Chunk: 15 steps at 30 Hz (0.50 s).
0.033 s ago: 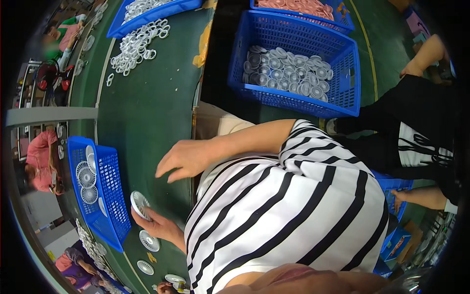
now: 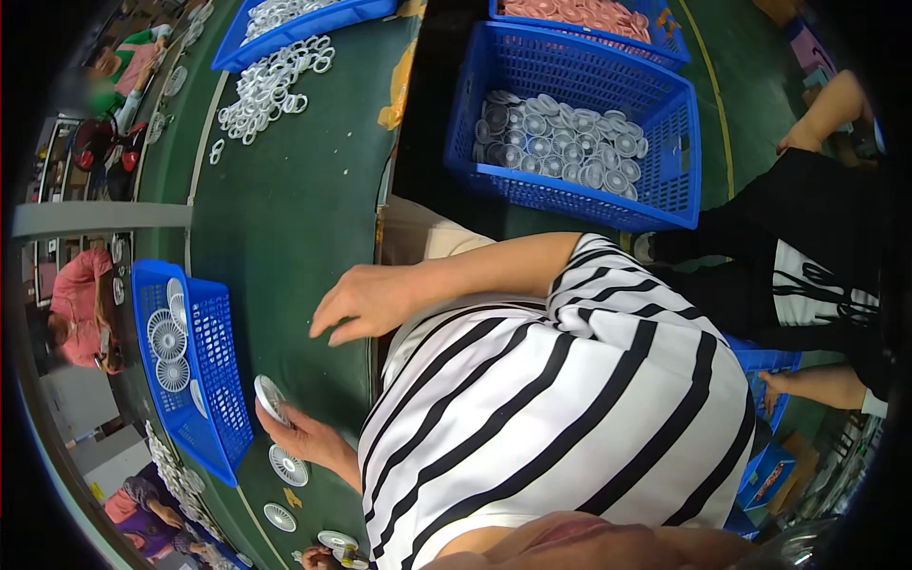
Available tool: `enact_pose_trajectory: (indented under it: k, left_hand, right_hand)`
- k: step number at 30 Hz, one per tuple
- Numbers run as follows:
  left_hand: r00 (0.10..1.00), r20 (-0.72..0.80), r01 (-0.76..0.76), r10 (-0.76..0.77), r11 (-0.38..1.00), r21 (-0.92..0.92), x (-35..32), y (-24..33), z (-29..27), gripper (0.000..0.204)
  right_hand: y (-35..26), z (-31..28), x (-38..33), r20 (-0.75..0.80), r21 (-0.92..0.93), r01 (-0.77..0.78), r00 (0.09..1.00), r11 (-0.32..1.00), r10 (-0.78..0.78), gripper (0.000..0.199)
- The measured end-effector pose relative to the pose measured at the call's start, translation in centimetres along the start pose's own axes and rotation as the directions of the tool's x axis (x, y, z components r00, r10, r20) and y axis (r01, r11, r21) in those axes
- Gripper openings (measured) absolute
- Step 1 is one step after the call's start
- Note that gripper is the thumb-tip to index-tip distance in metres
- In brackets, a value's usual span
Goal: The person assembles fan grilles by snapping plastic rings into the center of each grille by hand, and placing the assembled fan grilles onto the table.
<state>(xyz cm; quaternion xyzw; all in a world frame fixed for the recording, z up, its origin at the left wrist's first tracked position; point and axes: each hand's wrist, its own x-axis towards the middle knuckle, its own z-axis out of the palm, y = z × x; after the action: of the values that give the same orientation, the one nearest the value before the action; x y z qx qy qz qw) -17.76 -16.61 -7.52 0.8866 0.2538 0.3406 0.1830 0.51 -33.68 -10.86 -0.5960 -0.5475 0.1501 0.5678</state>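
Observation:
A white round fan grille [image 2: 270, 398] with fine radial ribs stands tilted in my left hand [image 2: 302, 435], whose fingers are closed on its edge. My right hand [image 2: 363, 300] hovers over the green table farther up the picture, fingers loosely bent and thumb apart, with nothing in it. Just below my left hand another white grille [image 2: 289, 466] lies on the table, partly covered by the hand. A further grille [image 2: 280, 518] lies lower down. To the left of my left hand, a blue basket [image 2: 215, 332] contains several similar grilles [image 2: 169, 334].
White rings [image 2: 271, 92] lie heaped on the green table [image 2: 275, 209] near a blue tray [image 2: 313, 27]. At right, a large blue crate [image 2: 575, 201] holds many round grilles, with pink parts [image 2: 579, 13] behind it. A grey bar [image 2: 104, 218] crosses at left. Other people work nearby.
My right hand has shifted slightly to the right. My left hand keeps its hold on the grille, and the whole view has moved very little.

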Motion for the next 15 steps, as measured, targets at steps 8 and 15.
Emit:
enact_pose_trajectory:
  k: [8, 15]
  left_hand:
    - [0.977, 0.178, -0.03, -0.12, 0.745, 0.666, -2.5, -3.1, -0.9, 0.043]
    - [0.996, 0.029, -0.088, 0.087, 0.995, 0.05, -0.1, 0.9, -1.8, 0.033]
  right_hand:
    - [-3.0, -3.7, -1.6, -0.161, 0.04, 0.004, 0.987, 0.999, 0.002, 0.017]
    - [-11.2, -9.6, -1.6, -0.399, -0.127, 0.339, 0.843, 0.932, -0.361, 0.029]
